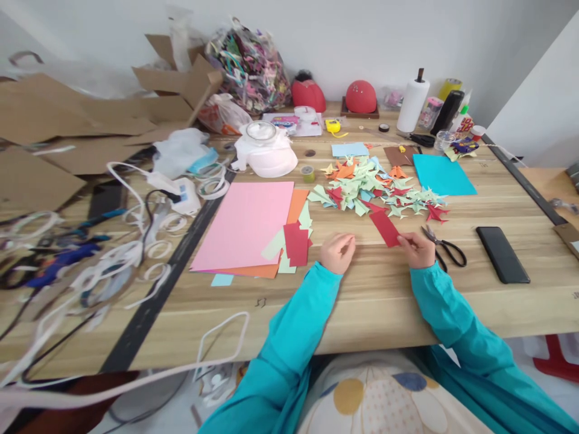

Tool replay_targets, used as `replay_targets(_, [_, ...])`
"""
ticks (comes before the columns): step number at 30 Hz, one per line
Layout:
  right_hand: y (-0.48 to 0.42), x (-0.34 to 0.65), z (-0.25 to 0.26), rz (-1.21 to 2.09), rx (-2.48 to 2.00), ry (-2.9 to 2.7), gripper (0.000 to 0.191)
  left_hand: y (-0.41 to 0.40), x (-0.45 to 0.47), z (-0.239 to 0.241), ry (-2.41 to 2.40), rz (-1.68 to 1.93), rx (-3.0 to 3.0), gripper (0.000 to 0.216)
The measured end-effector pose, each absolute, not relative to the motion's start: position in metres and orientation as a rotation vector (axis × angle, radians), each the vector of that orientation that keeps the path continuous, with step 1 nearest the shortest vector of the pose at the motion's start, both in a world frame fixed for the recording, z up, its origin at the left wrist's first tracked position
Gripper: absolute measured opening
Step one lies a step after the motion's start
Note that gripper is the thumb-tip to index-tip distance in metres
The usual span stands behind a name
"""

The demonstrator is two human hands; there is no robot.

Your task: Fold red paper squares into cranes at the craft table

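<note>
A clear bag (235,45) bulges with multicoloured bits (253,75) behind the desk's (375,313) clutter; left hand (338,253) curled closed, any hold hidden; right hand (416,249) pinches a red paper strip (383,228) just beside the folded-paper pile (362,184)

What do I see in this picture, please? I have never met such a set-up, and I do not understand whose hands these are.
There is no machine here: these are a person's two bare hands, seen by a camera worn on that person's head, looking forward and down. The right hand holds a red paper strip. The left hand is curled, with nothing visible in it. On the wooden table lie a pile of folded paper pieces, a pink sheet, scissors and a black phone.
</note>
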State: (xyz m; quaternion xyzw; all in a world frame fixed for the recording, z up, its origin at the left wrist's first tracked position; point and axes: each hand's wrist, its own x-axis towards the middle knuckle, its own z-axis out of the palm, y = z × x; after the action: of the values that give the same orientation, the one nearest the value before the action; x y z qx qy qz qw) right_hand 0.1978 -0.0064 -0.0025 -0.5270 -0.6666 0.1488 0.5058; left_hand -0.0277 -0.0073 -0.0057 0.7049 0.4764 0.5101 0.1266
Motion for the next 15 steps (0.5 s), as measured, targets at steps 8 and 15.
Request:
replay_targets(8, [-0.018,0.169,0.003,1.288,-1.131,-1.181,0.03,-0.013,0.017,-0.007,0.992,1.242,0.78,0.048])
replay_targets(15, [-0.018,0.166,0.003,1.373,-1.156,-1.078,0.034,-0.011,0.016,-0.009,1.012,1.42,0.627,0.034])
